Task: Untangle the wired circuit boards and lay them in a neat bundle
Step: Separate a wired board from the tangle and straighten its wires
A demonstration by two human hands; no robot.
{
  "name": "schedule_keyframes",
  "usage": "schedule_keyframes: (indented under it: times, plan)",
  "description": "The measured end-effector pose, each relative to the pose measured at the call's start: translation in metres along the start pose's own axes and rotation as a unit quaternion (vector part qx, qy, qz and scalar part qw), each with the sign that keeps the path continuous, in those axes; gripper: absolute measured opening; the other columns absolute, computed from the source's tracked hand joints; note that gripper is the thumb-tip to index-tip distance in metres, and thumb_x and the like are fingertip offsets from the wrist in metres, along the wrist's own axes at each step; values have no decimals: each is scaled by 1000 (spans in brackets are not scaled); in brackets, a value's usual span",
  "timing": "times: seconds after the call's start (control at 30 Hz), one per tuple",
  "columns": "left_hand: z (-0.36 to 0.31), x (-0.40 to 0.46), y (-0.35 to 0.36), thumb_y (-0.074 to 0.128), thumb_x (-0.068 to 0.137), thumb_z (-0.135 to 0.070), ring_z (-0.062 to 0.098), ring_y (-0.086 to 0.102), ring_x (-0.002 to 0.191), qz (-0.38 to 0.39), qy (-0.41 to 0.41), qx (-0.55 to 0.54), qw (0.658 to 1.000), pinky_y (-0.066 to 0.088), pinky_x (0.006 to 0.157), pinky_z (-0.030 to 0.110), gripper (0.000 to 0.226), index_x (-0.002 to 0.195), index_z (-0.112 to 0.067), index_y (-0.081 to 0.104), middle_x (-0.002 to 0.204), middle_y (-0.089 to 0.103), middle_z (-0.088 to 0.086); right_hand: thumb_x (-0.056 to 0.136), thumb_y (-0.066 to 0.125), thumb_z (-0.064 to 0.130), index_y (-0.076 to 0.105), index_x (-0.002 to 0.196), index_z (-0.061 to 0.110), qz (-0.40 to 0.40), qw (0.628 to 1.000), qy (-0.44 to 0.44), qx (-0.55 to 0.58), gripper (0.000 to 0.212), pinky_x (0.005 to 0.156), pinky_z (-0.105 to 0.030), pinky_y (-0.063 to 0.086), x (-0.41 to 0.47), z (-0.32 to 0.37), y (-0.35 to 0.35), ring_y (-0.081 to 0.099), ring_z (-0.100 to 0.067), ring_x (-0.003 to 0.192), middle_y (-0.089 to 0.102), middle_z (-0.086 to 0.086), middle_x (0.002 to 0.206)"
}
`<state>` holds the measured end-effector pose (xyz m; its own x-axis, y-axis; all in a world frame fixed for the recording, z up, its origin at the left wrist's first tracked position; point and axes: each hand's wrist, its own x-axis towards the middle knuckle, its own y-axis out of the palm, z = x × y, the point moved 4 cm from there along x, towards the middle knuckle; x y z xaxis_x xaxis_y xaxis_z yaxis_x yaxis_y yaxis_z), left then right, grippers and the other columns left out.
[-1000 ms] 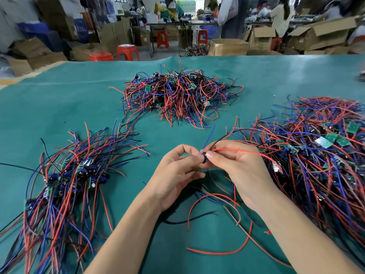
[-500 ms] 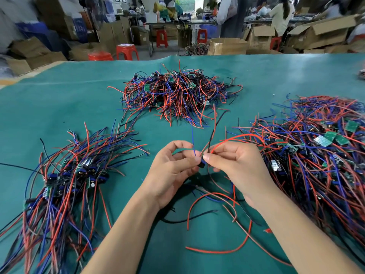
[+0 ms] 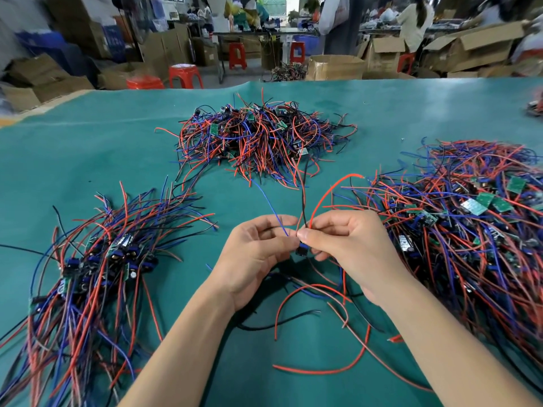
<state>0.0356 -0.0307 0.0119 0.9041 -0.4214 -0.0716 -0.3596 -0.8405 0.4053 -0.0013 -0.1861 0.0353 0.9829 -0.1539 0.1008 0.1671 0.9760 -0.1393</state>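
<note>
My left hand (image 3: 252,257) and my right hand (image 3: 346,248) meet over the green table (image 3: 88,160) and together pinch one small wired circuit board (image 3: 301,250). Its blue, black and red wires stand up and fan out above my fingers; other wires hang below onto the table. A combed bundle of wired boards (image 3: 97,265) lies at the left, wires running roughly parallel. A big tangled heap of wired boards (image 3: 470,230) sits right beside my right hand. A second tangled heap (image 3: 258,136) lies farther back in the middle.
Loose red and black wires (image 3: 323,327) trail on the table below my hands. Beyond the far table edge stand cardboard boxes (image 3: 335,66), red stools (image 3: 185,74) and people at other benches.
The board's wires, which lay sideways toward the right heap, now stand upward above my fingers. Both hands stayed together at the same spot.
</note>
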Motion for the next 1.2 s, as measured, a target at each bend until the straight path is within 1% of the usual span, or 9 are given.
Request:
schedule_keyframes:
  times: [0.17,0.27,0.33,0.47,0.6,0.73,0.9,1.0,1.2]
  plan:
    - [0,1,-3,58,88,7,10,58,65,-23,-19,13,999,54,65,19,24,101,-7,73,76,62,5,86,78,4,76,73,12,-20,998,-9,53,15,56,-23,55,0,3,-2,68,-17,60,74,-11,71]
    - [-2,1,-5,52,89,10,11,57,63,-35,-6,-29,999,55,65,21,29,80,-12,69,70,59,2,87,77,3,76,74,10,-42,993,-4,110,15,58,-25,57,0,4,-4,70,-20,61,73,-10,71]
    - [-6,0,-2,54,81,16,14,60,67,-2,17,-44,999,54,65,20,33,72,-12,68,72,62,4,87,76,2,74,72,11,-68,989,4,129,17,56,-24,56,1,4,-6,69,-20,58,72,-9,70]
    - [-7,-6,7,61,70,22,17,67,70,77,34,-23,996,55,68,21,32,79,-6,75,78,71,10,87,76,3,74,66,15,-97,981,23,164,25,55,-24,54,3,3,-11,65,-18,56,72,-6,71]
    - [-6,-5,9,67,77,-2,17,68,70,66,17,-39,997,56,65,25,28,105,-5,71,83,70,7,87,75,5,74,71,13,-43,978,38,200,18,55,-23,53,2,3,-6,64,-15,57,69,-7,69]
    - [-3,-6,13,73,85,-25,18,65,63,67,3,20,998,49,53,22,23,95,-5,65,78,66,7,85,76,7,72,80,3,-21,989,18,148,8,54,-20,50,-1,1,3,62,-14,57,70,-8,68]
    - [-2,-7,15,74,83,-22,18,58,58,60,46,99,992,46,51,22,12,78,-11,74,67,63,8,83,80,6,76,72,8,-54,994,-34,87,12,56,-18,50,0,2,1,63,-11,60,72,-7,69]
    - [-1,-7,13,75,82,-20,17,57,55,61,36,99,993,43,48,20,13,78,-7,73,66,64,11,82,83,10,77,69,15,-64,996,-52,33,15,53,-19,49,1,3,-1,62,-9,58,71,-2,65]
    - [4,-6,14,75,80,-14,13,56,50,104,5,108,989,42,46,19,12,82,-2,74,69,63,13,82,84,13,75,60,24,-249,966,-69,23,26,47,-20,45,9,4,-43,51,-9,47,62,4,52]
